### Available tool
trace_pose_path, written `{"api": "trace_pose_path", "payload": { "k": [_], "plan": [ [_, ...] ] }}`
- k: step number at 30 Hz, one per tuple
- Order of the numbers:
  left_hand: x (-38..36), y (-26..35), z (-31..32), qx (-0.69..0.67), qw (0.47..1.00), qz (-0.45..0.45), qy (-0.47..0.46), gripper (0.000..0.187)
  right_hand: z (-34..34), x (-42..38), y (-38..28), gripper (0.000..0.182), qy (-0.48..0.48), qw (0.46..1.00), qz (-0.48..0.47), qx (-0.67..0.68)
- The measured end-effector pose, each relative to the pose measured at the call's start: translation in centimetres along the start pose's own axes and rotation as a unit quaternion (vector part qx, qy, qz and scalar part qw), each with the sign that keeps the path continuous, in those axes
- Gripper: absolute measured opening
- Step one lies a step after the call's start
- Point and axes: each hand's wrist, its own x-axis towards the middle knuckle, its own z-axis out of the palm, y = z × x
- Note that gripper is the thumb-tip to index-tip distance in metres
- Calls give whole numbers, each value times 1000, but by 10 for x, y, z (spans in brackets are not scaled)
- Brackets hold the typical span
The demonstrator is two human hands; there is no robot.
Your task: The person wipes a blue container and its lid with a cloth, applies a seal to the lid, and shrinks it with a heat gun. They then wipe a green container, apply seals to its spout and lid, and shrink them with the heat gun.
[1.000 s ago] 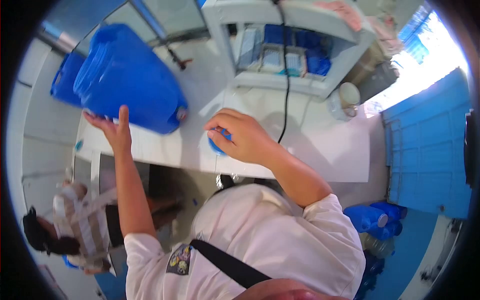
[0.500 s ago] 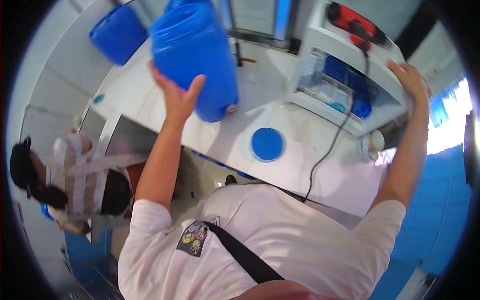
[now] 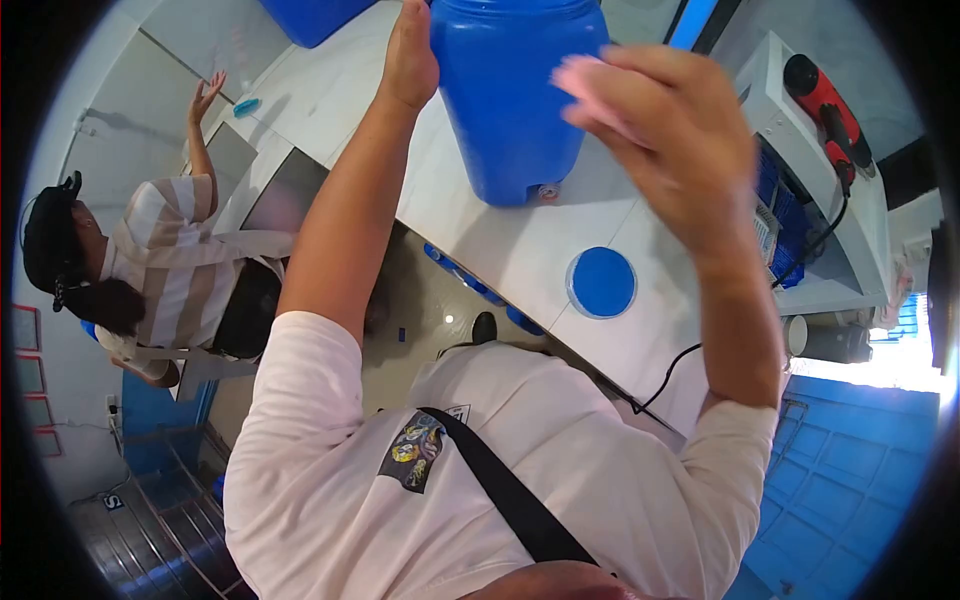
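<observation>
A large blue plastic drum (image 3: 515,100) stands on the white tiled counter (image 3: 480,240), its rim cut off by the top edge of the view. My left hand (image 3: 412,60) lies along the drum's left side, fingers pointing up and nothing gripped in it. On the right, my right hand (image 3: 670,130) is raised in front of the drum's upper right side, blurred by motion, with its fingers closed on a pink cloth (image 3: 598,95). A round blue lid (image 3: 602,282) lies flat on the counter, below and right of the drum. Near the drum's base is a small spout (image 3: 546,191).
A co-worker (image 3: 165,260) in a striped shirt stands at the left with one arm raised. Another blue container (image 3: 315,15) is at the top left. On the right, a white shelf (image 3: 830,220) carries a red and black tool (image 3: 830,110) with a black cord.
My right hand has come from the shelf to the drum and now holds the pink cloth. The view has shifted, and the co-worker's arm has risen.
</observation>
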Motion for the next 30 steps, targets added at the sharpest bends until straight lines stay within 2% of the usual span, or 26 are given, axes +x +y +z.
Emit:
{"api": "trace_pose_path", "payload": {
  "k": [1,3,5,7,9,11,12,14,15,16,17,18,20,21,22,23,24,25,27,28,29,30],
  "plan": [
    [-1,-1,0,-10,1000,13,7,84,30,-1,3,37,41,998,-41,-5],
    [-2,-4,-3,-8,1000,5,17,84,87,-19,13,34,57,995,-39,-72],
    [-2,-5,-5,1,1000,8,29,83,149,-58,4,30,94,967,-48,-231],
    [1,-5,-3,-44,999,-15,20,86,160,-118,-6,32,-62,967,-169,-179],
    [-1,-10,-6,-5,999,-13,39,88,168,-169,-7,37,-198,944,-223,-140],
    [1,-13,-10,27,999,3,44,88,164,-168,8,38,-182,950,-234,-98],
    [0,-14,-12,51,998,17,43,88,163,-160,13,38,-172,954,-237,-61],
    [0,-5,-13,71,997,20,34,88,156,-118,14,37,-187,980,-62,-6],
    [0,-3,-14,88,996,23,21,87,151,-88,10,37,-189,980,-61,-4],
    [1,-12,-19,89,995,36,8,87,147,-54,4,38,-64,989,-62,-115],
    [-1,-15,-23,89,995,35,9,87,148,-36,1,38,63,971,-60,-224],
    [-2,-15,-29,94,995,44,7,86,162,-45,7,39,56,985,-64,-150],
    [-4,-22,-44,65,996,41,33,83,161,-90,-15,39,-137,985,-51,-90],
    [-10,-33,-51,63,997,43,32,83,162,-124,-21,41,-226,961,-111,-117],
    [-17,-51,-62,74,990,-2,123,72,162,-155,-22,42,-313,924,-168,-142],
    [-25,-72,-73,85,972,-47,213,61,156,-177,-14,41,-344,909,-196,-132],
    [-36,-102,-89,147,955,-115,231,54,153,-188,-7,40,-373,892,-223,-121],
    [-45,-135,-107,208,929,-178,248,48,151,-182,-3,40,-371,892,-228,-126],
    [-70,-180,-137,420,866,-238,132,44,139,-152,8,35,-188,955,-178,-147],
    [-73,-191,-143,418,868,-234,129,44,138,-117,15,33,-104,965,-165,-174],
    [-73,-201,-144,486,827,-281,31,42,138,-82,17,31,-20,967,-149,-203],
    [-70,-213,-143,544,773,-318,-72,43,139,-61,11,31,-24,965,-145,-218]
  ]
}}
